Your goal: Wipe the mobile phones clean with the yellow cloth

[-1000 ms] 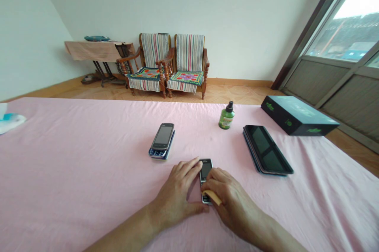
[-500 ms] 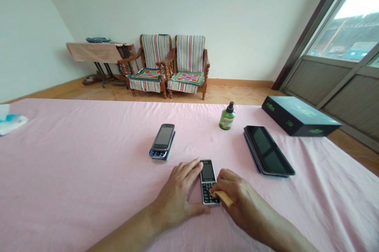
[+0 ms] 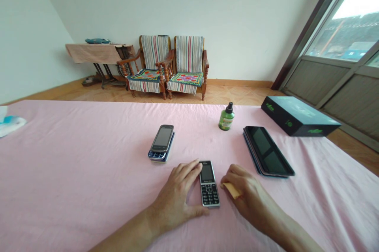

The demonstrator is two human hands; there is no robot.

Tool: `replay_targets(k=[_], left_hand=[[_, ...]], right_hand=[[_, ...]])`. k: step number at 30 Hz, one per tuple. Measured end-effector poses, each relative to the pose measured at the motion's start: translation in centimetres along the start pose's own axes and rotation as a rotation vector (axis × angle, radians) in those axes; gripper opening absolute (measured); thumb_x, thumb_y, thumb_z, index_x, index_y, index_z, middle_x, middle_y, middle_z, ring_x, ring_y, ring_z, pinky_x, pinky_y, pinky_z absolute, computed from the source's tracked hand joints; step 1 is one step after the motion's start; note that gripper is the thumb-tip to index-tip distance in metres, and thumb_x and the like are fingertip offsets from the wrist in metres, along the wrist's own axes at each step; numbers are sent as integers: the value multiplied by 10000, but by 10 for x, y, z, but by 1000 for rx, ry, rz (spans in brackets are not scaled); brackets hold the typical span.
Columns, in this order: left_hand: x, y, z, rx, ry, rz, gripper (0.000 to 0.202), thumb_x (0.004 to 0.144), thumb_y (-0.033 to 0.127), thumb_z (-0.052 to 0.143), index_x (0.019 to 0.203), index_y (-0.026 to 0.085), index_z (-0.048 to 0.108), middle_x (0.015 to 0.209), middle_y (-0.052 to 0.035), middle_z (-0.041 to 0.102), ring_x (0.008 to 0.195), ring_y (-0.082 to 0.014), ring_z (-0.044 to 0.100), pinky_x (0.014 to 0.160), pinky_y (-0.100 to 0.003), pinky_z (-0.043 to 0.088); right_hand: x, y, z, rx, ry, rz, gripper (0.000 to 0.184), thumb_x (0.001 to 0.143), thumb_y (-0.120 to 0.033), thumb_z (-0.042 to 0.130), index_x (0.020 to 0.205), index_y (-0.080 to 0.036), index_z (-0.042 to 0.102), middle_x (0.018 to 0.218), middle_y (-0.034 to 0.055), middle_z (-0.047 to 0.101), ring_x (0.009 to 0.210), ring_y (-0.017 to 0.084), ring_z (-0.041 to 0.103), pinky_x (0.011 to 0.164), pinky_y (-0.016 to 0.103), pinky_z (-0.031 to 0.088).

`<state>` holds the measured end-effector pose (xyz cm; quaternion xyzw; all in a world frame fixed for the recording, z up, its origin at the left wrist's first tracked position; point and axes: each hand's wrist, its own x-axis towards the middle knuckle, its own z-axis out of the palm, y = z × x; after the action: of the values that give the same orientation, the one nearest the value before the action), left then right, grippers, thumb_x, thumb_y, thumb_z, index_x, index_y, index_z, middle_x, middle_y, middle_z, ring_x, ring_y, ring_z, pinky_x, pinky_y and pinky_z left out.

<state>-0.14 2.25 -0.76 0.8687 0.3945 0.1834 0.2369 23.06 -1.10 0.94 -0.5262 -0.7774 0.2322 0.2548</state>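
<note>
A black keypad mobile phone [image 3: 210, 185] with a silver edge lies face up on the pink cloth. My left hand [image 3: 177, 192] steadies it, fingertips on its upper left edge and thumb by its lower left corner. Just right of the phone, apart from it, my right hand [image 3: 244, 189] is closed on a small folded yellow cloth [image 3: 232, 190]; part of the cloth is hidden in the fingers. Farther off to the left, a grey touchscreen phone [image 3: 162, 138] rests on top of a blue keypad phone [image 3: 156, 155].
To the right lies a stack of dark tablets [image 3: 268, 151], with a black box [image 3: 299, 115] behind. A green spray bottle [image 3: 226, 118] stands near the far edge. A white and blue packet [image 3: 12, 125] is at far left. Two wooden armchairs [image 3: 186, 58] stand beyond.
My right hand has lifted the yellow cloth off the phone's keypad and moved right, uncovering the keys. My left hand keeps its place on the phone.
</note>
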Motion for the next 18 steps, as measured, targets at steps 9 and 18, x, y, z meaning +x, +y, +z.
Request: replay_targets(k=[9,18], left_hand=[[0,0,0,-8,-7,-11,959,686,687,727,1437,174,422,1484,-168,424,1340,-358,396,1102,-551,335],[1,0,2,-27,1,-10,958,676,672,745,1436,182,427,1482,-171,427,1342,-364,396,1098,-559,333]], right_hand=[[3,-5,6,156,-15,-20,223,858,-24,503,841,-174,667,836,46,608,770,164,595,675,273,441],[3,-12,10,103,-43,-29,257,816,24,492,810,-167,664,853,66,593,809,196,577,694,297,454]])
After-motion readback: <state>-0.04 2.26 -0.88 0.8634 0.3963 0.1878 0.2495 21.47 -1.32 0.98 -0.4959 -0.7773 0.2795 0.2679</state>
